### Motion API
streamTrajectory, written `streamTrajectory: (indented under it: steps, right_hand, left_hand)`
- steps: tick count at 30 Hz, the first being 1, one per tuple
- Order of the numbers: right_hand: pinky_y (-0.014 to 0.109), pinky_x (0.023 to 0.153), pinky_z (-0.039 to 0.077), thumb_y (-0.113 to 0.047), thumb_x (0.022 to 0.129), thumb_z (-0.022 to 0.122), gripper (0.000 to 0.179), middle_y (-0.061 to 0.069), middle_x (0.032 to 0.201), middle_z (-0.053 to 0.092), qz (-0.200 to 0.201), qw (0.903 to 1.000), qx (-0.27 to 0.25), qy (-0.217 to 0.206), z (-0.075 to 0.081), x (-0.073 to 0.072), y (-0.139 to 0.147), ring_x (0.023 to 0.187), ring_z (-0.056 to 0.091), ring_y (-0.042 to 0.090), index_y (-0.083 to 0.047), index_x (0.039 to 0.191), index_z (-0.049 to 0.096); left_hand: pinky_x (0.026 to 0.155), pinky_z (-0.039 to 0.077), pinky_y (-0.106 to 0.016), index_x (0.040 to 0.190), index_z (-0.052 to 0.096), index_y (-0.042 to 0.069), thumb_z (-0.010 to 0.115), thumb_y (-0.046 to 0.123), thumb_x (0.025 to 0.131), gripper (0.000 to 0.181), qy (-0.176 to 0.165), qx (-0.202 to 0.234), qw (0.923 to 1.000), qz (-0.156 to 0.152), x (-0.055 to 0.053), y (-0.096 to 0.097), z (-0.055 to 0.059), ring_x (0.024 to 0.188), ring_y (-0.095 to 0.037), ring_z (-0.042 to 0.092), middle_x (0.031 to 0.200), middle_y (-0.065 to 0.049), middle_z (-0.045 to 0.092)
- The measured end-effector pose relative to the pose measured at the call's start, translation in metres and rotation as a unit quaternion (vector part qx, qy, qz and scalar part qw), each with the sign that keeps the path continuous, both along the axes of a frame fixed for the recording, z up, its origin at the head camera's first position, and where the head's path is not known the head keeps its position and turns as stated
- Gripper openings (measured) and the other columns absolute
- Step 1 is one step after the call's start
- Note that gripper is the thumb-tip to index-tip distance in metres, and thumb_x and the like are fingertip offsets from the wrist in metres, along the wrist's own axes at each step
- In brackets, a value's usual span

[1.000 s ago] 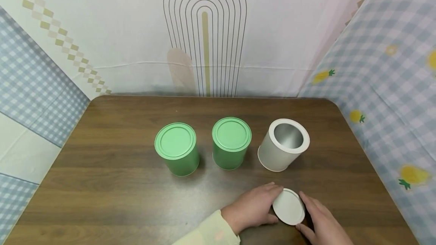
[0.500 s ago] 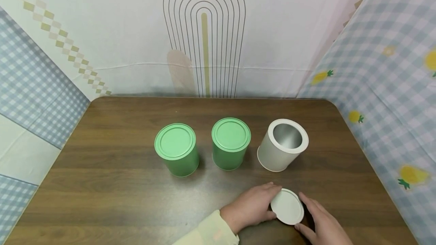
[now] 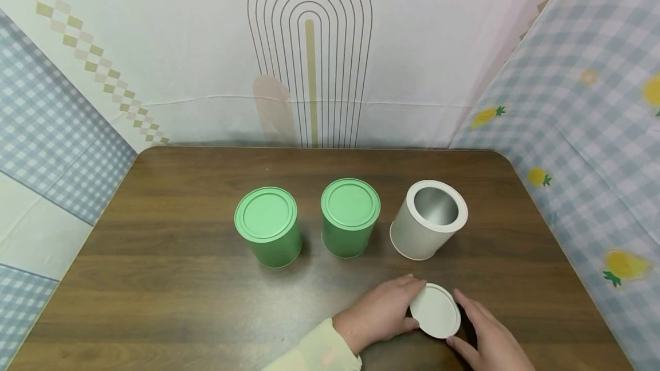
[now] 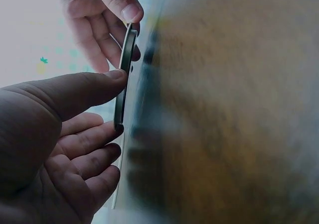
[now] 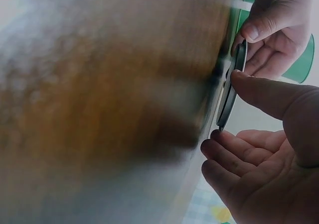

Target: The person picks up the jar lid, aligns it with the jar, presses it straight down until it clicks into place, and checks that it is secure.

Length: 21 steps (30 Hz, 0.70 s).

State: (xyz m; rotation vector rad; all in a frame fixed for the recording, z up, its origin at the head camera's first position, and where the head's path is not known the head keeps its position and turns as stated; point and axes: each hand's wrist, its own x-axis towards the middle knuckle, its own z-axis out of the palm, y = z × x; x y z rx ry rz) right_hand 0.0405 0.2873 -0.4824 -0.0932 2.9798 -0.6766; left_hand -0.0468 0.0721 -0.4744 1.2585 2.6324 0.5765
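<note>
A round white lid (image 3: pixel 435 311) is held between both hands over the near right part of the table, its edge seen side-on in the wrist views. My left hand (image 3: pixel 382 312) grips its left edge between thumb and fingers. On the opposite edge, my right hand (image 3: pixel 490 334) holds it the same way, thumb toward me and fingertips at the far side. Just beyond the hands stands a white can (image 3: pixel 419 236), uncovered, with a bare metal inside. To its left are a green can (image 3: pixel 348 239) and another green can (image 3: pixel 275 248), both with green lids on.
The brown wooden table (image 3: pixel 180 302) has rounded far corners. A white patterned cloth (image 3: pixel 206 44) hangs behind it, and a blue checked cloth with yellow fruit prints (image 3: pixel 582 147) drapes along the right side.
The left thumb has come in against the lid's near left edge. The lid has shifted very slightly to the left; the cans stand where they were.
</note>
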Motion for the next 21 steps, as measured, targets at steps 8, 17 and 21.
streamTrajectory:
  steps: [8,17,21]
  right_hand:
    - [0.052,0.082,0.056,-0.019,0.074,0.089,0.082,0.022,0.13,0.061,0.003,1.0,0.003,0.003,0.0024,-0.0016,-0.0007,0.112,0.064,0.039,0.005,0.142,0.049]
    - [0.053,0.082,0.055,-0.018,0.073,0.089,0.081,0.022,0.129,0.062,0.01,0.9996,0.004,0.025,0.0037,-0.0015,-0.0002,0.111,0.064,0.04,0.006,0.14,0.05]
    - [0.053,0.081,0.056,-0.018,0.073,0.089,0.081,0.022,0.128,0.062,0.01,0.9995,0.002,0.031,0.0041,-0.0009,-0.0004,0.11,0.064,0.04,0.005,0.14,0.051]
  left_hand:
    - [0.107,0.041,-0.02,0.14,0.055,0.009,0.082,0.028,0.085,0.065,0.014,0.005,0.9999,-0.003,0.0,-0.001,0.0025,0.134,-0.012,0.051,0.139,0.001,0.06]
    - [0.106,0.042,-0.019,0.14,0.055,0.011,0.082,0.031,0.085,0.065,0.025,0.013,0.9996,0.0,-0.0005,-0.0012,0.001,0.134,-0.011,0.051,0.138,0.003,0.06]
    - [0.105,0.043,-0.019,0.14,0.056,0.011,0.082,0.031,0.084,0.064,0.026,0.016,0.9995,0.001,-0.0003,-0.002,0.0011,0.133,-0.011,0.052,0.138,0.003,0.06]
